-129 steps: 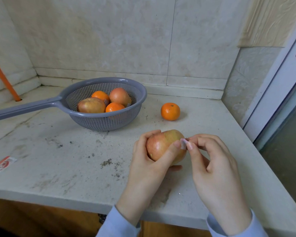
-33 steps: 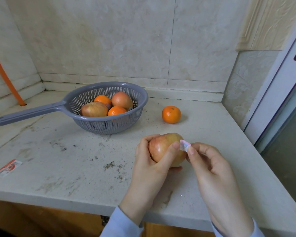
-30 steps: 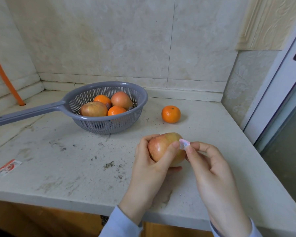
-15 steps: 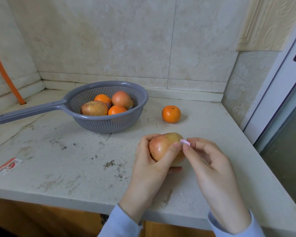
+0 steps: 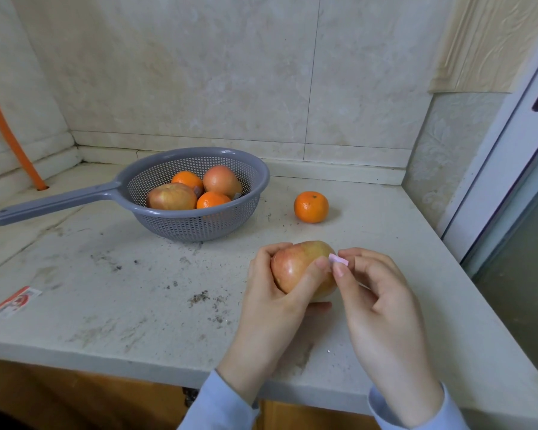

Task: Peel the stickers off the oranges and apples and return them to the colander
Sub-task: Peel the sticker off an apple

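Right fingers (image 5: 343, 277): your thumb and forefinger are pressed together on a small pink sticker (image 5: 338, 260), pinching it right at the upper right side of the apple (image 5: 295, 268). You cannot tell from here whether it is stuck to the skin.
Left fingers (image 5: 307, 278): wrapped round the apple, with the thumb laid across its front and the other tips over its top left.
Right hand (image 5: 376, 299): just right of the fruit, the remaining fingers loosely curled.
Left hand (image 5: 271, 308): cups the apple from the left and below.
Apple: red-yellow, held low over the front right part of the counter (image 5: 137, 290); your hands hide whether it touches the surface.
Sleeves (image 5: 221, 405): light blue, at the counter's front edge.
Loose orange (image 5: 311, 207): on the counter behind your hands, right of the colander and apart from it.
Colander (image 5: 199, 226): grey, behind and left of your hands, its long handle (image 5: 53, 203) pointing left. Two other apples (image 5: 171, 197) and two oranges (image 5: 212, 200) lie inside.
Wrapper (image 5: 16, 301): red and white, flat near the front left edge.
Hose (image 5: 10, 131): orange, at the far left against the tiled wall (image 5: 199, 72).
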`<control>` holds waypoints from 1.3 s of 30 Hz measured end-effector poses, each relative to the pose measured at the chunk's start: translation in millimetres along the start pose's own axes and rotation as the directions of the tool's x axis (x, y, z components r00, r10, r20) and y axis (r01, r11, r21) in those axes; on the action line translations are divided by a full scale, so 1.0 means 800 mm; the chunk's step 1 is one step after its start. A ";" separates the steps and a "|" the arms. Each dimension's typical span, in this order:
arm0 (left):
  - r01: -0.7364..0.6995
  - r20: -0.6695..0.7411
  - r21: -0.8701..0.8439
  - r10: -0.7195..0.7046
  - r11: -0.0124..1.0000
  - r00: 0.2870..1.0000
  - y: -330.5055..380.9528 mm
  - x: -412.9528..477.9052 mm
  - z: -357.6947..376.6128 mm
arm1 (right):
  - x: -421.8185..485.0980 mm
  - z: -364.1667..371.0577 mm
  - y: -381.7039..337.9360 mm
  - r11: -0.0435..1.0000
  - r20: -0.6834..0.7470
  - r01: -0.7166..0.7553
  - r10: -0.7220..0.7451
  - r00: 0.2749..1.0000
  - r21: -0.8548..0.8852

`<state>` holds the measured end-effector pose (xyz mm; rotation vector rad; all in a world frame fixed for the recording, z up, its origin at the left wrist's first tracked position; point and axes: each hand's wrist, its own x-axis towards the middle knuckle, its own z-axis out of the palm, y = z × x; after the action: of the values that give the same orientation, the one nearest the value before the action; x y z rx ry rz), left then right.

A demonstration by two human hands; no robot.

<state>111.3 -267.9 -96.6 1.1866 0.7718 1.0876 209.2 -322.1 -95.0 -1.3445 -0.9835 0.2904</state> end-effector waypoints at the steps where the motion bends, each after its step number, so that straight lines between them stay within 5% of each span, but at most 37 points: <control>1: -0.003 -0.001 0.004 0.003 1.000 1.000 0.001 0.000 0.000 | 0.000 0.001 0.000 1.000 -0.006 0.006 -0.006 1.000 -0.007; 17: 0.068 0.003 -0.087 -0.068 0.994 0.998 0.012 -0.003 0.002 | -0.005 -0.003 -0.004 0.997 -0.061 0.079 -0.079 0.995 0.001; 23: 0.081 -0.052 -0.108 -0.087 0.991 0.995 0.011 -0.001 0.003 | 0.016 -0.025 -0.005 0.983 0.099 -0.018 0.037 0.994 -0.185; 27: 0.079 -0.106 -0.132 -0.094 0.988 0.990 0.009 0.003 0.002 | 0.055 -0.055 -0.012 0.770 0.356 0.046 0.241 0.903 -0.637; 31: 0.087 -0.122 -0.154 -0.106 0.984 0.987 0.010 0.004 0.002 | 0.078 -0.065 -0.017 0.547 0.336 0.073 0.399 0.853 -0.834; 35: 0.079 -0.113 -0.128 -0.093 0.989 0.989 0.010 0.003 0.003 | 0.076 -0.059 -0.006 0.464 0.310 0.090 0.422 0.852 -0.881; 39: 0.089 -0.121 -0.134 -0.106 0.987 0.987 0.011 0.003 0.003 | 0.070 -0.053 0.005 0.513 0.312 0.088 0.370 0.875 -0.854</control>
<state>111.8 -266.3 -87.1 0.9679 0.8373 1.1229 274.2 -311.1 -71.4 -2.3726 -1.5285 0.2635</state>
